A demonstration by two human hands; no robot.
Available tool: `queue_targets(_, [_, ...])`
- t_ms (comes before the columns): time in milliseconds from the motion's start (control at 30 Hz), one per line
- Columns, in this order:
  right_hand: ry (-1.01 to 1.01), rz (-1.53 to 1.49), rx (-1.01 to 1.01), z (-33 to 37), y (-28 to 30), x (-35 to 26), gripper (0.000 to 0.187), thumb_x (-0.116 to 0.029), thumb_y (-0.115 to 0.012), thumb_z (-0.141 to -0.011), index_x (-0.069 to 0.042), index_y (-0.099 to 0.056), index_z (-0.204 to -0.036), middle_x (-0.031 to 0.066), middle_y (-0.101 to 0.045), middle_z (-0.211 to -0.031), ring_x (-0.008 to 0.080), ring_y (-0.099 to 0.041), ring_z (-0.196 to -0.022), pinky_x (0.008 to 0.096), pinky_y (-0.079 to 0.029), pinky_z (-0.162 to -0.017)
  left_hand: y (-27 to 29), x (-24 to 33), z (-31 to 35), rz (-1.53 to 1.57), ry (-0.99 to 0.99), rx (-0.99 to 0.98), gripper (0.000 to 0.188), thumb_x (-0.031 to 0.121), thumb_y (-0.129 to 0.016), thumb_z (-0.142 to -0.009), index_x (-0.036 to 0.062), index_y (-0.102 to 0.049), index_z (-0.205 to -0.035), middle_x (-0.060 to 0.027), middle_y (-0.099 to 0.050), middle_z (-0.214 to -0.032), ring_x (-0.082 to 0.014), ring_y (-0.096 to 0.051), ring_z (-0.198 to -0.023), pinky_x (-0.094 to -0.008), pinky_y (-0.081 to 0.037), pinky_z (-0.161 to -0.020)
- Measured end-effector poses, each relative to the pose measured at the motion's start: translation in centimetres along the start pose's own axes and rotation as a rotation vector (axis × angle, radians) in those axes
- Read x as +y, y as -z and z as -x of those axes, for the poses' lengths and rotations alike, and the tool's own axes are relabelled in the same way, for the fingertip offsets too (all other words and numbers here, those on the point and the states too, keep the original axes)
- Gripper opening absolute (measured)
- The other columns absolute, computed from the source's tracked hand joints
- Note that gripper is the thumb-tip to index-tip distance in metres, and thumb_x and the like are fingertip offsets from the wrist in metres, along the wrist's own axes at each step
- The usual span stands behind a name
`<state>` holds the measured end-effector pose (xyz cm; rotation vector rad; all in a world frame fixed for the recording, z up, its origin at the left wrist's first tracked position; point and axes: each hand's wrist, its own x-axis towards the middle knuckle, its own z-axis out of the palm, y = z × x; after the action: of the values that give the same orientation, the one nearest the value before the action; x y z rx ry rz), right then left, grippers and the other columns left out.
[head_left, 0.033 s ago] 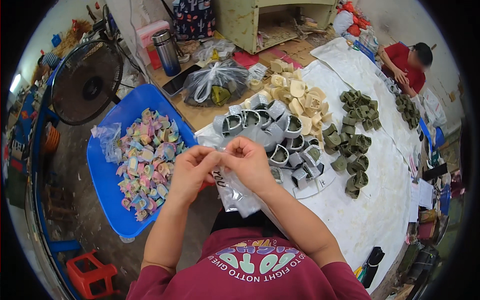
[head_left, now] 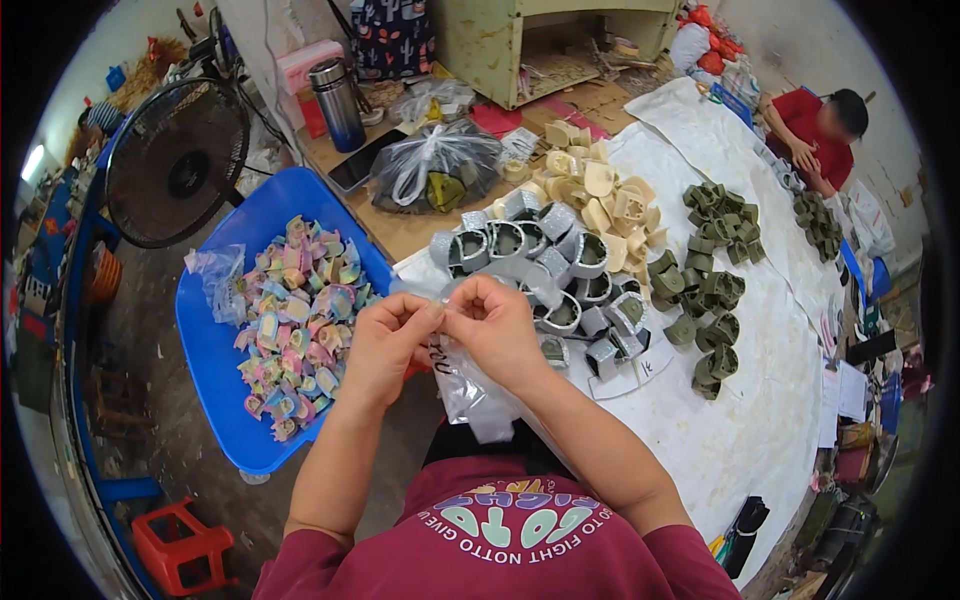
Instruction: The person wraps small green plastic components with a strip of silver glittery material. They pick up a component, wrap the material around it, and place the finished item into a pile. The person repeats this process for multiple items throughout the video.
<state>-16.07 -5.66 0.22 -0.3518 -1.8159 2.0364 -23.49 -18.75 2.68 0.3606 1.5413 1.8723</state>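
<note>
Close together in front of my chest, my left hand (head_left: pixel 390 340) and my right hand (head_left: pixel 492 325) both pinch a clear plastic bag (head_left: pixel 470 385) at its top edge. The bag hangs crumpled below the right fingers, with dark print on it. Just beyond the hands, silver-grey curved pieces with dark green insides (head_left: pixel 505 238) lie heaped on the white-covered table (head_left: pixel 680 460). Behind them is a pile of cream moulded pieces (head_left: pixel 600 195). To the right sit clusters of olive-green pieces (head_left: pixel 715 290).
A blue tub (head_left: pixel 215 385) of pastel pieces (head_left: pixel 290 320) stands at my left, near a black fan (head_left: pixel 185 170). At the back are a steel flask (head_left: pixel 335 105), a phone (head_left: pixel 365 160) and a knotted plastic bag (head_left: pixel 435 165). A red stool (head_left: pixel 185 550) is lower left; another person (head_left: pixel 815 140) sits far right.
The plastic bag's hanging part has shifted and crumpled a little differently below my fingers. My hands keep nearly the same place, still pinching it.
</note>
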Motion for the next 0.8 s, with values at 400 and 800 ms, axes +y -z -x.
queue_targets(400, [-0.039,-0.479,0.176,0.8,3.2,-0.8,0.008,-0.003,-0.068,-0.084,-0.002,-0.061,-0.085,0.0055,-0.065,-0.083,0.0101,-0.060,-0.076,0.0242,-0.048,-0.073,6.8,-1.5,-0.4,0.099,-0.151,0.210,0.013,0.015,-0.060,-0.091,0.0031,-0.059,-0.085,-0.0053,-0.065,-0.079,-0.0124,-0.065,-0.066,-0.0236,-0.053,-0.056])
queue_targets(800, [-0.312,-0.628,0.081,2.2,0.8,-1.2,0.013,-0.012,-0.069,-0.086,-0.004,-0.062,-0.080,0.0025,-0.064,-0.076,0.0081,-0.057,-0.062,0.0221,-0.046,-0.056,1.9,-1.9,0.1,-0.092,-0.207,-0.214,0.009,0.008,-0.063,-0.088,0.0000,-0.066,-0.087,-0.0027,-0.064,-0.076,-0.0072,-0.059,-0.065,-0.0204,-0.047,-0.058])
